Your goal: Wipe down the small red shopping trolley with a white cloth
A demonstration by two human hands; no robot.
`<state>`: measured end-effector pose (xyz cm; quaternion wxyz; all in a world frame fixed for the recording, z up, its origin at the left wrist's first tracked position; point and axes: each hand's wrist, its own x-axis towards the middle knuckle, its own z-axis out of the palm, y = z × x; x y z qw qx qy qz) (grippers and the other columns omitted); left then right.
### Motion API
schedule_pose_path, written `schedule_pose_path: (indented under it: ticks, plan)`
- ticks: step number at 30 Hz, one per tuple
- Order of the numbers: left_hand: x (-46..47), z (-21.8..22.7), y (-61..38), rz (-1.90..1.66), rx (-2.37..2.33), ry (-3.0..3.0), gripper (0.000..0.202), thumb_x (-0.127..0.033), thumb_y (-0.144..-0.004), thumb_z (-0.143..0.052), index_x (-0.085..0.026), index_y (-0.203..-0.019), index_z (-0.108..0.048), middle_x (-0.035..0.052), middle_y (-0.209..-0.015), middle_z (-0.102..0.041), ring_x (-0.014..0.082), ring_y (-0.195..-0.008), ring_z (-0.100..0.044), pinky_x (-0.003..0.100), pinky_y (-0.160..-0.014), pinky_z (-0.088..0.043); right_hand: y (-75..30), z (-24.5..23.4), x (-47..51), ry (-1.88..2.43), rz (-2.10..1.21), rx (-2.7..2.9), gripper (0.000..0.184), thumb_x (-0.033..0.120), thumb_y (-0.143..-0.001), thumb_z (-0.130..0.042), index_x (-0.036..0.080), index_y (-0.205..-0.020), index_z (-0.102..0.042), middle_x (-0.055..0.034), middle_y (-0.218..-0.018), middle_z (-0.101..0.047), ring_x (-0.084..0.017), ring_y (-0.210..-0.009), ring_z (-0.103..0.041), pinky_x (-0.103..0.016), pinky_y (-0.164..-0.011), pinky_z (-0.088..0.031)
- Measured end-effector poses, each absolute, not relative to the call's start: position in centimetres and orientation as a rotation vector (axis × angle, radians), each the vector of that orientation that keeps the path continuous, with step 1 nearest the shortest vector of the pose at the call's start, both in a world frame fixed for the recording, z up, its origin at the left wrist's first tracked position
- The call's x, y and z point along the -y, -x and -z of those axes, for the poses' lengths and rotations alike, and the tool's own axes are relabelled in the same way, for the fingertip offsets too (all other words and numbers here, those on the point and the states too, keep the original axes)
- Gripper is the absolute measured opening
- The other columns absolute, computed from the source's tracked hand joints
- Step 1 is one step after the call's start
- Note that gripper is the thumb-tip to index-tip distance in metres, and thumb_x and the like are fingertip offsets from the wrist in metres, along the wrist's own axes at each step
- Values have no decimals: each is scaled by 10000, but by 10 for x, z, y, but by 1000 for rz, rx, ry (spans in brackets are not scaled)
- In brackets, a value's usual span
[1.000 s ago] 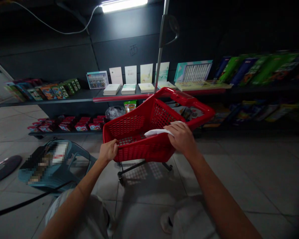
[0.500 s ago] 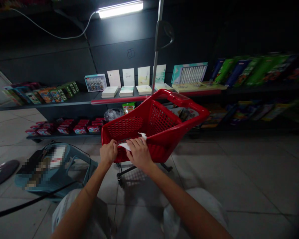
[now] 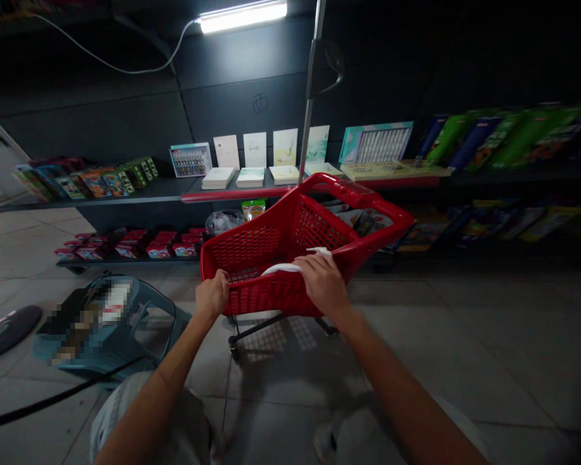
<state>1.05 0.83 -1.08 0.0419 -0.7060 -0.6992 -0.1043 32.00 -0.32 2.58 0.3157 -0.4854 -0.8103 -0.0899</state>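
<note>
A red plastic shopping cart (image 3: 271,294) stands before me, its handle toward the right. My left hand (image 3: 213,295) is closed around the rim at the cart's left front corner. Farther right along the same near rim, my right hand (image 3: 322,279) presses a white cloth (image 3: 283,267) against the edge, fingers wrapped over it. One end of the cloth trails left along the rim, and another bit sticks up past the fingers. The part under my palm is hidden. Inside, the basket's perforated floor and far wall show.
Behind the cart, a dark shelf (image 3: 167,194) holds boxes, booklets and green and blue packs. A metal pole (image 3: 308,116) rises behind the cart. On the left are a blue-grey stool (image 3: 150,310) with blurred items, a black cable (image 3: 62,399) and a round dark base (image 3: 14,329).
My right hand has slid right along the near rim with the cloth, away from my left hand. The left hand keeps its grip at the corner. The view has shifted slightly.
</note>
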Motion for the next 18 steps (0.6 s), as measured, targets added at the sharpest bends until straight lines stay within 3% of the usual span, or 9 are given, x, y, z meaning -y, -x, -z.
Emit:
schedule_pose_path:
  ticks: [4,8,10,14,18]
  plan:
    - [-9,10,-9,357,2126,2156,422,-329,-1058,-218,-209,-1201,-597,101,-929,-735,234,-876,-686,303,-787,-425,-340,-36,13,1344,298,1957,314,144,-966,-407,153,-1155,-658,-119,-1223,-686,-265,-1177,-567,-439,-1119,-342]
    - [-10,9,-11,385,2147,2131,437,-332,-1061,-213,-219,-1190,-614,92,-926,-731,226,-858,-675,302,-788,-417,-312,-40,20,1377,297,2010,244,327,-941,-544,155,-1065,-665,-139,-1145,-681,-304,-1144,-547,-511,-1154,-274]
    - [-10,10,-13,396,2152,2127,443,-339,-1062,-210,-225,-1186,-620,91,-917,-729,228,-855,-673,303,-784,-414,-296,-42,19,1412,255,2025,272,392,-949,-549,164,-1040,-668,-137,-1081,-675,-309,-1103,-537,-520,-1107,-306]
    - [-8,10,-16,395,2141,2139,444,-343,-1062,-212,-231,-1182,-624,89,-911,-734,232,-847,-679,306,-773,-415,-271,-40,10,1538,242,1962,246,336,-981,-495,180,-1019,-681,-153,-1031,-643,-322,-1061,-512,-535,-979,-365]
    - [-7,8,-16,384,2135,2153,446,-340,-1064,-209,-225,-1177,-625,89,-922,-744,217,-841,-686,293,-775,-421,-245,-27,1,1546,343,1870,197,284,-961,-537,184,-882,-688,-156,-1017,-637,-307,-1040,-503,-588,-1018,-347]
